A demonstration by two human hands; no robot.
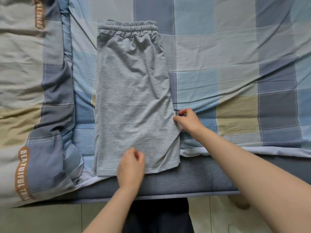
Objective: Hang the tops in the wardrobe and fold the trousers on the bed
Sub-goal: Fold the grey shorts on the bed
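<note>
Grey jersey shorts with an elastic waistband (134, 98) lie flat on the checked blue bed sheet (235, 56), folded in half lengthwise, hems at the near bed edge. The right hand (188, 120) pinches their right edge, probably to straighten it. The left hand (131, 163), loosely curled, rests near the hem, seemingly holding nothing.

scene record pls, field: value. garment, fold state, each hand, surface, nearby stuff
garment: grey shorts, elastic waistband at the far end
fold state: folded in half lengthwise, lying flat
left hand: fingers curled, at the hem; grip unclear
right hand: pinches the shorts' right edge
surface: checked bed sheet, near the bed's front edge
nearby: checked quilt bunched to the left
</note>
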